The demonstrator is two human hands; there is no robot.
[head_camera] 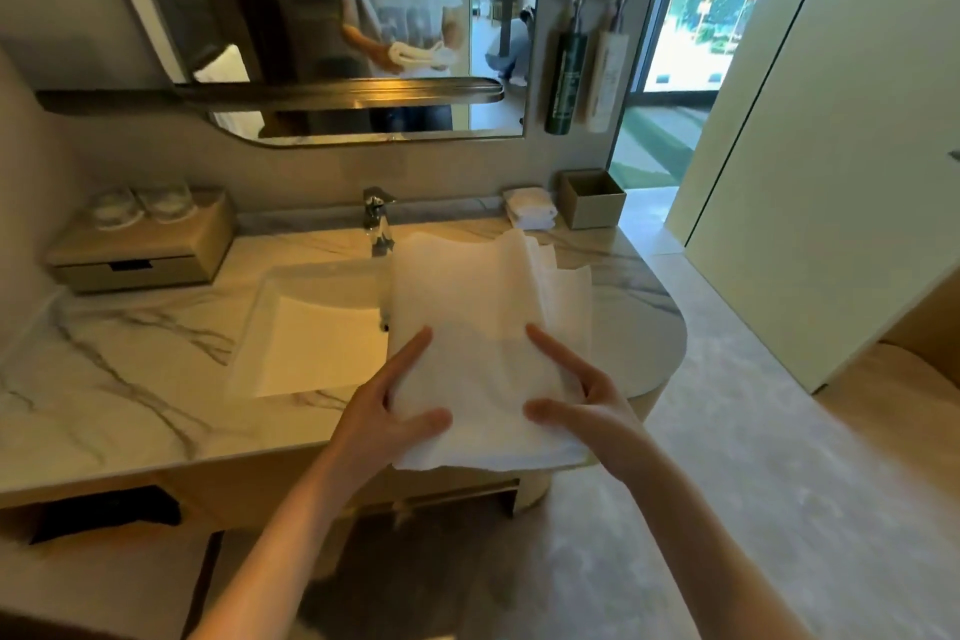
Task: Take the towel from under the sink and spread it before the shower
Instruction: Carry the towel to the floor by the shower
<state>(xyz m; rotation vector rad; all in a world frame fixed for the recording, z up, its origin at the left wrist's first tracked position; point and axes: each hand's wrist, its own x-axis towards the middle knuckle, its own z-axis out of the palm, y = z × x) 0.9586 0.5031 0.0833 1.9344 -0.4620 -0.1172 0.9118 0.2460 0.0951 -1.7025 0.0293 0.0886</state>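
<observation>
The white towel (483,353), folded, is held up in front of the counter (130,379), over its right part beside the sink (317,327). The left hand (384,411) pinches its near left edge, thumb on top; the right hand (587,395) pinches the near right edge likewise. The faucet (378,218) stands just beyond.

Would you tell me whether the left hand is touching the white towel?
Touching: the head view shows the left hand gripping the towel, thumb on top.
</observation>
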